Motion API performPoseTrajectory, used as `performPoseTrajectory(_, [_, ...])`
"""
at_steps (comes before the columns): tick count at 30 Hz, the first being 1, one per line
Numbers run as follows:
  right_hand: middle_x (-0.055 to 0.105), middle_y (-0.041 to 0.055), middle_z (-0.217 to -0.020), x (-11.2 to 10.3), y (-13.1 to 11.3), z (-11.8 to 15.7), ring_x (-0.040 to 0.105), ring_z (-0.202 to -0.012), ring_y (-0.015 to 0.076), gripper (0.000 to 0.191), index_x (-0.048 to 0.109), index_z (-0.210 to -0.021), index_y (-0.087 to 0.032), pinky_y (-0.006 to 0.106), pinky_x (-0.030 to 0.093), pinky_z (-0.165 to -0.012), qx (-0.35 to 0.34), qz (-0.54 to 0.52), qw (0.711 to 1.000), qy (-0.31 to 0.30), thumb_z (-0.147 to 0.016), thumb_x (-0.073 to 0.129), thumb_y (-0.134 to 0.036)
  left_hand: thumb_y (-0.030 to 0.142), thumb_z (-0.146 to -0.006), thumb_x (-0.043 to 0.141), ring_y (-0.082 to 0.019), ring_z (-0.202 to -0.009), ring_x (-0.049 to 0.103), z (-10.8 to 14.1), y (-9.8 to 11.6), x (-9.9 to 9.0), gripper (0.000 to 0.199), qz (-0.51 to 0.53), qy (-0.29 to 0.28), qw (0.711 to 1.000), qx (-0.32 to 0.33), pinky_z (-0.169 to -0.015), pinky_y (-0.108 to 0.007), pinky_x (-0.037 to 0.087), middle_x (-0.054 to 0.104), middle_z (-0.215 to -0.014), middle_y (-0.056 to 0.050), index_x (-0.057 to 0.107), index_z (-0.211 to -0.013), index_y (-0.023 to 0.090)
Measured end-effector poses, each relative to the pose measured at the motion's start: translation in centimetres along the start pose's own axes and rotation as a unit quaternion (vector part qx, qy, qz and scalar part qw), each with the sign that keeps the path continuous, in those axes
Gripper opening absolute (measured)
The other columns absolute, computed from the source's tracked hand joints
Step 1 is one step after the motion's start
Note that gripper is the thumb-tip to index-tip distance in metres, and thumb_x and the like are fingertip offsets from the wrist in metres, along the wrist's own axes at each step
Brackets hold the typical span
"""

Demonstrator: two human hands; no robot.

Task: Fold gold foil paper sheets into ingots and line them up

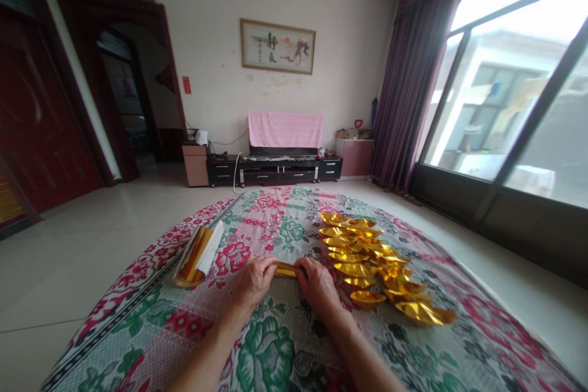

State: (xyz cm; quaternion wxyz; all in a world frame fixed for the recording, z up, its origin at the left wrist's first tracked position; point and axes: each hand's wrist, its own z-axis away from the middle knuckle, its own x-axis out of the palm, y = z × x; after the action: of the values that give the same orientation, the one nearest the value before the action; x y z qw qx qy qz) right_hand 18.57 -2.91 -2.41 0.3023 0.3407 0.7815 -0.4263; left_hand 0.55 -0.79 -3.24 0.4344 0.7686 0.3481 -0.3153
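A narrow folded strip of gold foil paper (285,269) stretches between my two hands, just above or on the flowered cloth. My left hand (254,280) pinches its left end, and my right hand (316,282) is closed on the right end. Both sets of fingertips partly cover the strip. To the right, folded gold paper ingots (356,270) stand in rough rows, several of them overlapping. On the left lies a curled stack of gold and white paper sheets (198,255).
A patterned red, green and grey cloth (266,343) covers the round table. Beyond it, a low black cabinet (280,173) stands by the wall, with a pink cloth (285,128) draped over something on top. A large window (514,92) and purple curtain (408,73) are at the right.
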Motion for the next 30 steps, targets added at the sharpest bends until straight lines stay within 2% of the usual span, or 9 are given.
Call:
performPoseTrajectory(2, [0.061,0.0022,-0.080,0.0,-0.1,0.0,0.055,-0.073,0.0134,0.018,0.056,-0.081,-0.019,0.022,0.036,-0.067,0.004,0.002,1.000,-0.002,-0.087,0.039,-0.021,0.022,-0.083,0.047,-0.016,-0.090,0.058,-0.5,0.1,-0.4,0.023,-0.008,-0.021,1.000,0.009,-0.085,-0.026,0.040,0.069,-0.093,-0.002,0.067,-0.096,0.023])
performPoseTrajectory(6, [0.061,0.0015,-0.079,0.1,0.0,-0.1,0.055,-0.072,0.0131,0.018,0.056,-0.081,-0.020,0.022,0.035,-0.067,0.009,-0.002,1.000,0.002,-0.087,0.039,-0.021,0.025,-0.080,0.049,-0.015,-0.081,0.061,-1.9,0.2,-1.7,0.022,-0.022,-0.113,0.993,0.026,-0.074,-0.024,0.041,0.070,-0.087,-0.002,0.069,-0.091,0.023])
performPoseTrajectory(10, [0.061,0.0009,-0.079,0.4,0.4,-0.2,0.055,-0.072,0.0129,0.016,0.056,-0.080,-0.020,0.021,0.035,-0.067,0.014,-0.011,1.000,0.001,-0.086,0.041,-0.021,0.026,-0.077,0.049,-0.013,-0.068,0.060,-2.8,0.2,-2.4,0.023,-0.013,-0.147,0.989,0.018,-0.061,-0.021,0.037,0.069,-0.074,0.000,0.070,-0.086,0.023])
performPoseTrajectory(16, [0.060,0.0013,-0.080,0.5,0.6,-0.3,0.055,-0.071,0.0130,0.016,0.056,-0.080,-0.020,0.021,0.035,-0.065,0.015,-0.014,1.000,0.005,-0.085,0.041,-0.020,0.028,-0.073,0.050,-0.011,-0.056,0.054,-3.1,0.0,-2.4,0.024,0.016,-0.154,0.988,-0.001,-0.053,-0.019,0.033,0.064,-0.059,0.002,0.071,-0.084,0.022])
performPoseTrajectory(23, [0.060,0.0007,-0.078,0.5,0.6,-0.4,0.055,-0.071,0.0133,0.015,0.056,-0.078,-0.020,0.021,0.035,-0.065,0.016,-0.014,1.000,0.006,-0.083,0.042,-0.020,0.028,-0.073,0.052,-0.010,-0.061,0.056,-2.8,-0.1,-2.2,0.022,0.053,-0.114,0.992,0.007,-0.057,-0.019,0.036,0.068,-0.069,0.000,0.071,-0.079,0.019])
performPoseTrajectory(30, [0.061,0.0006,-0.078,0.6,0.6,-0.4,0.056,-0.072,0.0133,0.016,0.058,-0.079,-0.021,0.021,0.036,-0.065,0.025,-0.010,1.000,0.010,-0.082,0.042,-0.021,0.027,-0.075,0.052,-0.010,-0.063,0.058,-2.8,-0.4,-2.0,0.021,0.072,-0.107,0.991,0.017,-0.058,-0.019,0.037,0.069,-0.069,0.001,0.071,-0.076,0.019])
